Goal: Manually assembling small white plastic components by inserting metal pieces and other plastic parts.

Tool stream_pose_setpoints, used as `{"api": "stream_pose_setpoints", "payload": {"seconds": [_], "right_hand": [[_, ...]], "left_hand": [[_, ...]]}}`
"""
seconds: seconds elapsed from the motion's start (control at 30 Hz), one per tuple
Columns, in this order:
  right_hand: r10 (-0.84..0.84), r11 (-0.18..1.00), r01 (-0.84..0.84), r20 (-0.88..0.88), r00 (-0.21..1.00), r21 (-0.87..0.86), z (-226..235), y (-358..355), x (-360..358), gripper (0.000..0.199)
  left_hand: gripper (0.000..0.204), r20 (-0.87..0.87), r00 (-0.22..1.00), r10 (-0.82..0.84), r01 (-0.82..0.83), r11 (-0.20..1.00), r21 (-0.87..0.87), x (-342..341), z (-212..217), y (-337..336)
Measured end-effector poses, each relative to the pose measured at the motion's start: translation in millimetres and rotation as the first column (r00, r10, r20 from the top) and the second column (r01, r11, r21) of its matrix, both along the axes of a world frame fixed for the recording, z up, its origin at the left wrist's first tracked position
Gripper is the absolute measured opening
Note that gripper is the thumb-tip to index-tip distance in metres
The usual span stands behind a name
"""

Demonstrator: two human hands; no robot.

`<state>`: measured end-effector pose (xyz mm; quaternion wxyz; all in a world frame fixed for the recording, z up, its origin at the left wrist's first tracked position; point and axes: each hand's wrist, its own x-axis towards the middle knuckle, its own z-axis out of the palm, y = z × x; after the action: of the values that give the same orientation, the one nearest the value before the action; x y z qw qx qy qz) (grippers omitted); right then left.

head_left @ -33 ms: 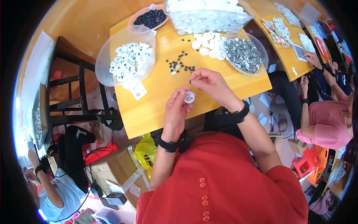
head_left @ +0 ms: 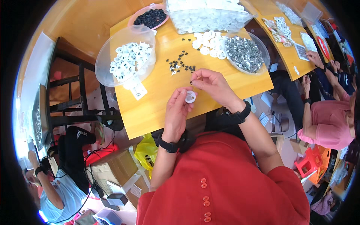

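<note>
Over the front of the table, my left hand (head_left: pixel 177 108) pinches a small round white plastic cap (head_left: pixel 190 96) between thumb and fingers, its flat face tilted up. My right hand (head_left: pixel 212 84) is closed at the fingertips on a tiny black part (head_left: pixel 191 82), held just above and beside the cap without touching it. Beyond my hands lie several loose black cross-shaped pieces (head_left: pixel 182 64) like it, scattered on the wood. Small shiny silver bits (head_left: pixel 174 70) lie among them. White round discs (head_left: pixel 204 50) are spread farther back.
On the wooden table (head_left: pixel 150 116) stand a clear tub of white parts (head_left: pixel 101 63), a pink bowl of black pieces (head_left: pixel 130 22), a clear bowl of silver parts (head_left: pixel 267 62) and a large bin (head_left: pixel 210 21). Other people sit left and right. A yellow bag (head_left: pixel 146 152) hangs below.
</note>
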<state>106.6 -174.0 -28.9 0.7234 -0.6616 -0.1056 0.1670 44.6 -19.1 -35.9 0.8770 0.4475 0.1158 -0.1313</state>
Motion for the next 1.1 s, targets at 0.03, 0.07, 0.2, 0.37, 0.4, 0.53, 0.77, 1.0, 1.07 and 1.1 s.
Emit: {"api": "stream_pose_setpoints", "payload": {"seconds": [0.03,0.07,0.2,0.37,0.4,0.53,0.77,1.0,1.07,1.1], "right_hand": [[0.014,0.998,-0.015,0.022,1.0,0.06,2,0,-2,0.009],[0.026,0.992,-0.031,0.045,0.999,0.12,2,0,-3,0.007],[-0.013,0.986,-0.017,0.18,0.984,0.166,-2,-5,-2,0.006],[0.027,0.994,0.036,0.554,0.832,-0.102,5,-7,-5,0.007],[0.024,0.994,0.038,0.553,0.833,-0.1,5,-7,-6,0.007],[-0.005,0.993,0.069,0.556,0.831,-0.094,5,-8,-9,0.007],[-0.08,0.97,0.19,0.533,0.842,-0.154,6,-6,-17,0.007],[-0.009,0.944,0.211,0.62,0.785,-0.253,13,-3,-21,0.003],[0.003,0.928,0.25,0.68,0.733,-0.275,14,-3,-22,0.004],[0.003,0.928,0.251,0.68,0.733,-0.275,14,-3,-22,0.004]], "left_hand": [[0.022,-0.007,1.0,-0.004,0.004,1.0,0.002,1,2,-2],[0.021,-0.004,1.0,0.003,-0.003,1.0,-0.019,2,5,-3],[0.018,0.001,1.0,0.005,-0.005,0.999,-0.046,1,9,-7],[0.016,-0.052,0.999,0.003,-0.01,0.991,-0.133,0,3,-5],[0.014,-0.085,0.996,0.017,-0.031,0.986,-0.166,0,4,-5],[0.012,-0.051,0.998,-0.026,0.014,0.976,-0.215,2,3,-2],[0.015,0.004,0.999,0.032,-0.032,0.994,-0.1,2,9,0],[0.013,0.029,0.998,0.057,-0.054,0.995,-0.089,-3,7,1],[0.013,0.029,0.999,0.044,-0.042,0.996,-0.076,-4,6,2],[0.012,0.029,0.999,0.032,-0.03,0.998,-0.063,-4,5,2]]}}
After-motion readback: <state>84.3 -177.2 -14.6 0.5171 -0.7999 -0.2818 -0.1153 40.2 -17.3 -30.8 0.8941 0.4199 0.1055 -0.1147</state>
